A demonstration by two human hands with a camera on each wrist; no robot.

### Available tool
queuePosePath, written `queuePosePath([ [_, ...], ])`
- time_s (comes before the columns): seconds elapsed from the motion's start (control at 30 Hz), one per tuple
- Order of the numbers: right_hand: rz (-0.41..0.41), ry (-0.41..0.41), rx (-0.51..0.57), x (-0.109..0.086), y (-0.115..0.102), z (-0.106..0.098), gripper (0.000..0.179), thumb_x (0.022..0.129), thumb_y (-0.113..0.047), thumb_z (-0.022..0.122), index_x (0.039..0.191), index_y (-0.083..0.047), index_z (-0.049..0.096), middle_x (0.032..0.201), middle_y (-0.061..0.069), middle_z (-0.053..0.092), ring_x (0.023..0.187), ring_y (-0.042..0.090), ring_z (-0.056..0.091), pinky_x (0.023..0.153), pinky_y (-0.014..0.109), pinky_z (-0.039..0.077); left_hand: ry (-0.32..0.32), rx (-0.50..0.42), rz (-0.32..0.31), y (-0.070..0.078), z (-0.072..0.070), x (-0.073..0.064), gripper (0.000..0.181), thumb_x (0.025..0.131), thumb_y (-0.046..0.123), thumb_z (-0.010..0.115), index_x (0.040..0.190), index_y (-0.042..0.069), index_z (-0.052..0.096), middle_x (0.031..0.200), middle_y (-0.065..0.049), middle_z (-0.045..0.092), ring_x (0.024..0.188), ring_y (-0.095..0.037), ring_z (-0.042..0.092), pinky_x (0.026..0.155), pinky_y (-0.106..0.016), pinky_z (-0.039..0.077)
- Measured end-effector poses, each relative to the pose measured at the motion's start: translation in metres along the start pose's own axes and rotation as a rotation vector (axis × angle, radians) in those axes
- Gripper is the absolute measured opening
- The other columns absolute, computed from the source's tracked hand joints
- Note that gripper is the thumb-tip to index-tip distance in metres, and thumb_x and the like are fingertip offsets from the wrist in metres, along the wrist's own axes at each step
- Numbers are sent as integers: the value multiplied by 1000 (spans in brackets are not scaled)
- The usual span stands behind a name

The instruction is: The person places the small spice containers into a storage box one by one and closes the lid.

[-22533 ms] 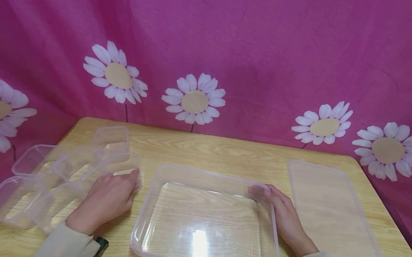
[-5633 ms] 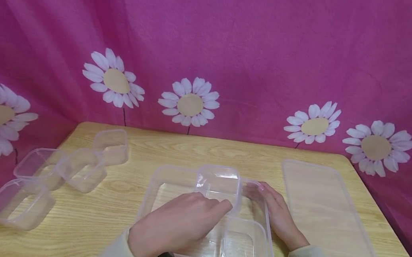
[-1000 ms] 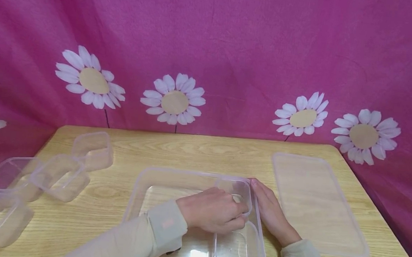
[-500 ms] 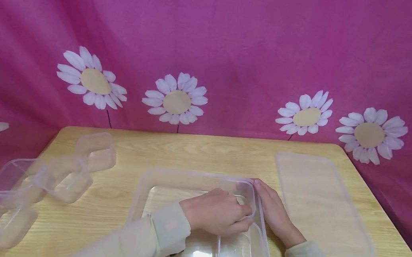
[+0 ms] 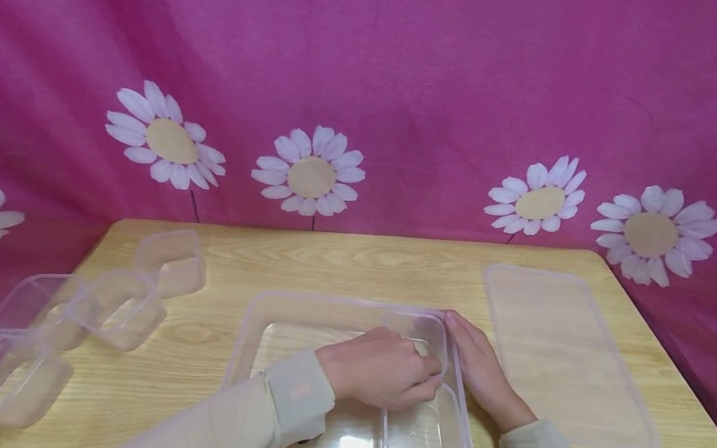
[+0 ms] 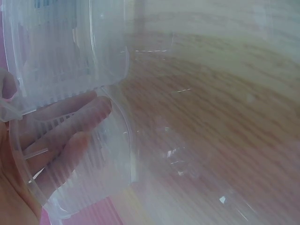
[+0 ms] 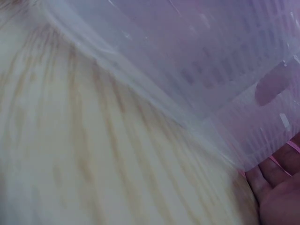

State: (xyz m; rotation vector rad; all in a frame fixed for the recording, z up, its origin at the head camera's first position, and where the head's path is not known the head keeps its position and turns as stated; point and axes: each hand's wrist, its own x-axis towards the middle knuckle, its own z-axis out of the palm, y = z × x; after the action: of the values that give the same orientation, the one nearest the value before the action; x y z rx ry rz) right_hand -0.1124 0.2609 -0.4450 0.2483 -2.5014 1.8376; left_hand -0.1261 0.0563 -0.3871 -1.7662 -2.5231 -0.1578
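Observation:
A large clear plastic container (image 5: 315,301) stands on the table, its open side up. Inside its right half sit two small clear containers, a front one (image 5: 414,436) and a back one (image 5: 416,325) in the far right corner. My left hand (image 5: 379,368) reaches into the large container and pinches the near wall of the back small one. In the left wrist view its fingers (image 6: 70,136) show through ribbed clear plastic. My right hand (image 5: 485,375) lies along the outside of the large container's right wall, fingertips by the far corner.
Several small clear containers, one of them the rearmost container (image 5: 171,263), stand at the table's left. A flat translucent lid (image 5: 573,364) lies on the right. Behind the wooden table (image 5: 343,261) hangs a pink flowered cloth (image 5: 417,103).
Since the oldest frame, two small containers have gone from the left group into the large container. The left hand lowered the second into the far right corner. Both hands barely moved in the last second.

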Motion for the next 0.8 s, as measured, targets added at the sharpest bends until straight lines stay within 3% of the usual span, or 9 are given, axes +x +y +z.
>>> queuePosePath([
  [0.2,40,3,5,-1,0,1,54,113,-41,31,131,-2,63,118,-8,69,110,0,61,100,12,44,-11,13,-4,0,0,0,30,107,31,45,83,23,61,57,13,45,51,-2,48,46,-20,31],
  [0.43,11,-12,-2,0,-2,1,53,113,-41,30,130,-4,64,119,-6,69,110,0,62,99,13,45,-46,14,-33,4,-1,0,33,108,33,40,83,23,58,58,12,49,55,-3,53,47,-23,34],
  [0.63,12,0,1,-4,-3,-1,55,114,-40,29,133,-1,62,121,-8,69,113,-2,62,99,10,45,-35,7,-4,5,-2,2,32,108,31,40,82,22,56,57,12,45,49,-3,46,45,-22,30],
  [0.8,15,-16,14,-3,-2,0,55,114,-40,29,135,-1,61,122,-7,69,114,-1,61,100,11,45,-63,1,-12,3,-3,1,33,109,32,39,84,22,57,59,12,45,48,-3,46,45,-22,30],
])
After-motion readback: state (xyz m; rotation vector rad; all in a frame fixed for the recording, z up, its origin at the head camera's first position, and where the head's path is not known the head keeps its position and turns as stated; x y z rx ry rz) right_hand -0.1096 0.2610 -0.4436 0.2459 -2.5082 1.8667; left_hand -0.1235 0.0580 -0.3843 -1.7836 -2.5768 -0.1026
